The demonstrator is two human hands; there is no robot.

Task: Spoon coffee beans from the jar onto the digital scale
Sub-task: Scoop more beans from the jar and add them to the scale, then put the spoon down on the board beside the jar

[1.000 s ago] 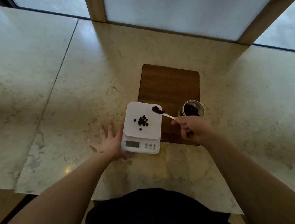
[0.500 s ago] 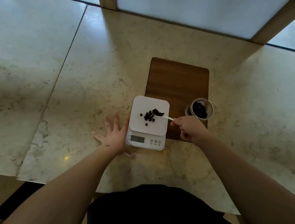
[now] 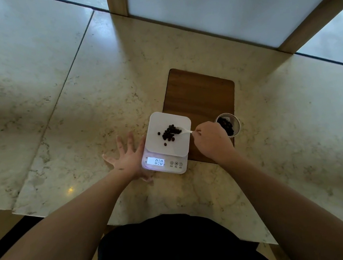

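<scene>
A white digital scale [image 3: 179, 148] stands on the marble counter, its lit display facing me. A small heap of dark coffee beans [image 3: 169, 134] lies on its platform. My right hand [image 3: 211, 140] pinches a white spoon [image 3: 186, 130] whose bowl is tipped down at the right side of the heap. A glass jar [image 3: 234, 122] with beans inside stands just right of that hand, partly hidden by it. My left hand [image 3: 127, 156] lies flat with fingers spread on the counter, its thumb side against the scale's left edge.
A brown wooden board [image 3: 199, 95] lies under the jar and the scale's right part. The counter's front edge [image 3: 133, 217] runs near my dark-clothed body. A wall panel and wooden frame [image 3: 311, 17] rise behind the counter.
My right hand carried the loaded spoon from beside the jar over the platform and tipped it. The bean heap on the scale has grown. My left hand stayed put.
</scene>
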